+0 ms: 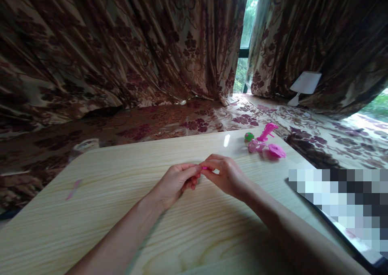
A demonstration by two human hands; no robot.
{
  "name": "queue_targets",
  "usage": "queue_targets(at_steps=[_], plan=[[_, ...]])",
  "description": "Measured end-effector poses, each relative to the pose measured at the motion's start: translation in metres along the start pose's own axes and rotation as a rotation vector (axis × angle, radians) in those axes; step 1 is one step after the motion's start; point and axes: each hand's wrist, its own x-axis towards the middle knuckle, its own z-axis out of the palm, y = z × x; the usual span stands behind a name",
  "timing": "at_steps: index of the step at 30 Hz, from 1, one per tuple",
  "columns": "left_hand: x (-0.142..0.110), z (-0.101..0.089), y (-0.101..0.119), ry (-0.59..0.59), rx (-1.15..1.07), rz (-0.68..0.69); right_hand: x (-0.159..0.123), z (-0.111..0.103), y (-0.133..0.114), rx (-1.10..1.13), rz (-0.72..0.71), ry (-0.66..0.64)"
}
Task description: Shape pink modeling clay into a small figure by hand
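Observation:
Over the middle of the table, my left hand (183, 178) and my right hand (224, 174) meet at the fingertips. Between them is a small bright pink piece (205, 168), pinched from both sides. Most of it is covered by the fingers, so its kind cannot be made out. The left thumb lies along the top of the left hand with the other fingers curled beneath. My right thumb and fingertips close on the piece's right end.
At the far right of the table lie a bright pink bundle (267, 132), a flat pink disc (277, 150), pale pink pieces (256, 146) and a green lump (249, 136). A pink strip (73, 189) rests on the left. A blurred-out device (342, 214) borders the right; a white lamp (306, 83) stands behind.

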Motion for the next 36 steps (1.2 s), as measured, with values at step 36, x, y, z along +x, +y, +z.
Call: queue_targets(at_steps=[36], plan=[[0.004,-0.008,-0.002,0.021,-0.452,0.010,0.001,-0.001,0.002,-0.169,-0.029,0.155]])
